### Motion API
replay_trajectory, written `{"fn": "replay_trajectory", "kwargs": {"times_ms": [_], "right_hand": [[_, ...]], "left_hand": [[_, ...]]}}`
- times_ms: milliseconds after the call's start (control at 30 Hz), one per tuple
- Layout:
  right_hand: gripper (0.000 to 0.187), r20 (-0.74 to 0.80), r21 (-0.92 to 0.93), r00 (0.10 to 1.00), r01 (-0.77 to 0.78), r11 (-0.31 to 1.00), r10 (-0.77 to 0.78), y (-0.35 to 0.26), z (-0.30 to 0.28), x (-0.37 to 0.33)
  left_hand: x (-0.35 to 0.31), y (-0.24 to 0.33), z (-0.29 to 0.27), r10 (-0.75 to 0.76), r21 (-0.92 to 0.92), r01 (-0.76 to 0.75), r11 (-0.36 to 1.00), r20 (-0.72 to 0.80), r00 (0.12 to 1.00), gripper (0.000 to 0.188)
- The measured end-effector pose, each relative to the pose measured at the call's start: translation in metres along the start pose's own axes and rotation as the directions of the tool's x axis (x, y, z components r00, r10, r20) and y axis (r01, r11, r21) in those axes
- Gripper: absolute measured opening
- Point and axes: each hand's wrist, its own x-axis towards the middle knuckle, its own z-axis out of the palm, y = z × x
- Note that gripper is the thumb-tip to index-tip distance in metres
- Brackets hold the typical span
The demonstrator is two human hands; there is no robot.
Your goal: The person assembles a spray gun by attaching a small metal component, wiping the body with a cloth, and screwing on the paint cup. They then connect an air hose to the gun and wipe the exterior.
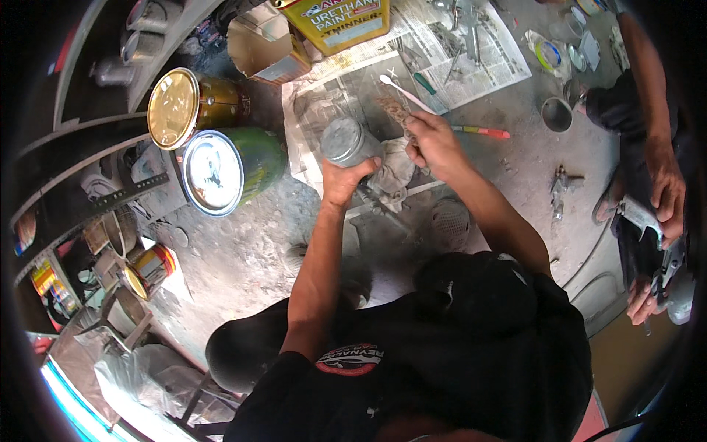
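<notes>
My left hand [346,180] is wrapped round a dull grey metal canister [343,140], its round end tilted up. My right hand [436,146] is closed on a long thin thing with a rough brown end [394,110]; its exact kind is unclear. That brown end points up and left, apart from the canister. Between the hands lies a crumpled grey rag [398,171] on spread newspaper [313,92]. Beyond my right hand are a white and pink toothbrush [403,91] and a dark green-handled tool [425,83].
A yellow rectangular tin [342,26] and an open cardboard box [269,44] stand at the back. Large cans [213,173] lie left, beside shelving [96,184]. At right a co-worker's hands [666,191] hold a spray gun [641,219]. A small metal cup [557,114] is nearby.
</notes>
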Motion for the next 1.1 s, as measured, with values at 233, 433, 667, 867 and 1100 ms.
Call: {"fn": "replay_trajectory", "kwargs": {"times_ms": [233, 433, 667, 867, 1100], "right_hand": [[0.017, 0.025, 0.446, 0.992, -0.122, 0.887, 0.124, 0.013, -0.011, 0.003], [0.022, -0.119, 0.314, 0.992, 0.074, 0.946, -0.038, 0.004, 0.025, -0.007], [0.027, -0.396, 0.415, 0.918, 0.184, 0.891, -0.005, -0.029, -0.014, -0.005], [0.029, -0.151, 0.516, 0.984, 0.162, 0.841, -0.097, -0.024, -0.014, -0.013], [0.038, 0.001, 0.559, 1.000, 0.019, 0.829, -0.024, -0.033, -0.003, -0.028]], "left_hand": [[0.000, 0.007, 0.006, -0.037, 0.083, 0.031, 0.996, 0.077, 0.996, 0.046], [0.005, 0.001, 0.012, 0.012, 0.067, -0.016, 0.998, 0.061, 0.998, 0.046], [0.000, 0.006, 0.011, 0.004, 0.201, -0.013, 0.980, 0.048, 0.999, 0.050], [-0.001, 0.007, 0.007, 0.011, 0.167, -0.017, 0.986, 0.041, 0.999, 0.052], [-0.002, 0.019, 0.009, -0.057, 0.194, 0.039, 0.980, 0.092, 0.994, 0.054]]}}
